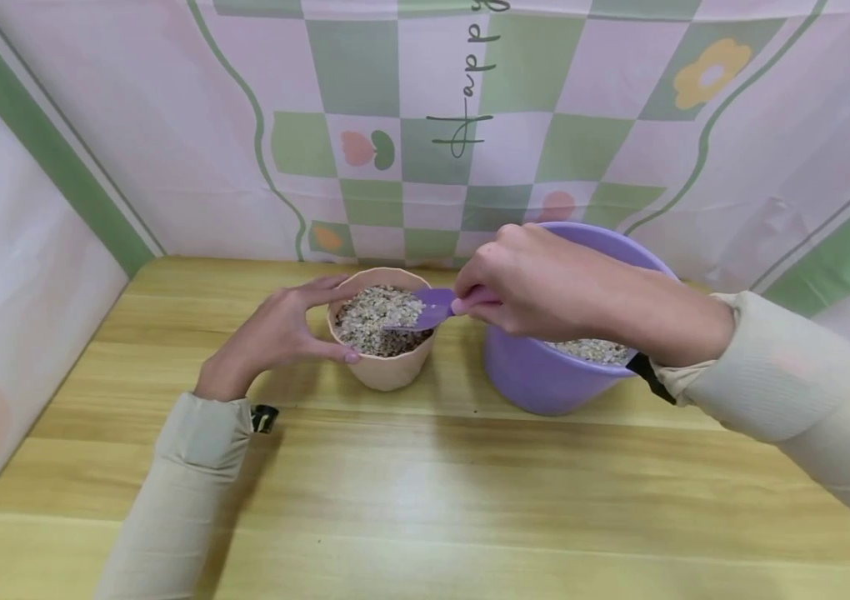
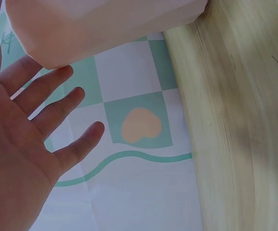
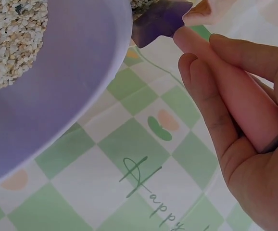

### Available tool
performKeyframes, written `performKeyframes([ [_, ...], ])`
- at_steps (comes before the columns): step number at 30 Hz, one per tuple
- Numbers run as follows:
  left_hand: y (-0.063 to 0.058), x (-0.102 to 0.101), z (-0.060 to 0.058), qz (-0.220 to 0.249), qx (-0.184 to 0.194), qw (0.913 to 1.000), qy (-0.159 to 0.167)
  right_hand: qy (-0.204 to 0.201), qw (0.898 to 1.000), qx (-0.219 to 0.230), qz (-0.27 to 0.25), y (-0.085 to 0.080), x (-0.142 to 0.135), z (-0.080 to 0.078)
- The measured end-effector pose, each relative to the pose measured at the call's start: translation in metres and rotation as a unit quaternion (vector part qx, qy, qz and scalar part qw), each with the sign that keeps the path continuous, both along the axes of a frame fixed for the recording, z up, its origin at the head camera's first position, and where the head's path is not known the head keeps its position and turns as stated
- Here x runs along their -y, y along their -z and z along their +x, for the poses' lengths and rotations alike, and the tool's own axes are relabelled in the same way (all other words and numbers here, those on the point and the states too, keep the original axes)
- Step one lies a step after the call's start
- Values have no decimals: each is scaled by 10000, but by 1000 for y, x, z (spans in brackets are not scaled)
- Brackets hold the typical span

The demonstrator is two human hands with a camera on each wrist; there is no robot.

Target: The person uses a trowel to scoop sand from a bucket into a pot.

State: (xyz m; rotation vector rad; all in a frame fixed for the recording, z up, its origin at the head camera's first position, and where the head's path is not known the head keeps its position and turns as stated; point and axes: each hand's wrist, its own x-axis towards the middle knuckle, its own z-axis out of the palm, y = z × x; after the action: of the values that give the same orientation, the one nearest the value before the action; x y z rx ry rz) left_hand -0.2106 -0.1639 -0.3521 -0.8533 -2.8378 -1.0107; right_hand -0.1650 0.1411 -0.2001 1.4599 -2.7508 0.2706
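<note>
A peach flower pot stands upright at the back of the table, its inside largely filled with pale gravel. My left hand holds it from the left, thumb at the near rim and index finger toward the far side; the left wrist view shows the other fingers spread below the pot wall. My right hand grips the pink handle of a small trowel, whose purple blade dips over the pot's right rim onto the gravel. Beneath the right forearm is a purple bucket.
More pale gravel lies inside the bucket, partly hidden by my right arm. The wooden table ends at the back against a checked cloth with printed flowers. Cloth also hangs at the left and right sides.
</note>
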Motion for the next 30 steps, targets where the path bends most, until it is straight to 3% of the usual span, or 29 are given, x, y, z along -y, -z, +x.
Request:
performKeyframes([
  [8, -1, -2, 1, 175, -49, 9998, -77, 139, 9999, -70, 63, -6, -3, 5],
  [21, -1, -3, 1, 184, -251, 9995, 87, 70, 9990, -410, 132, -16, -6, 7],
  [30, -1, -2, 3, 235, -181, 9996, 39, 52, 9981, -609, 85, -20, -9, 9],
])
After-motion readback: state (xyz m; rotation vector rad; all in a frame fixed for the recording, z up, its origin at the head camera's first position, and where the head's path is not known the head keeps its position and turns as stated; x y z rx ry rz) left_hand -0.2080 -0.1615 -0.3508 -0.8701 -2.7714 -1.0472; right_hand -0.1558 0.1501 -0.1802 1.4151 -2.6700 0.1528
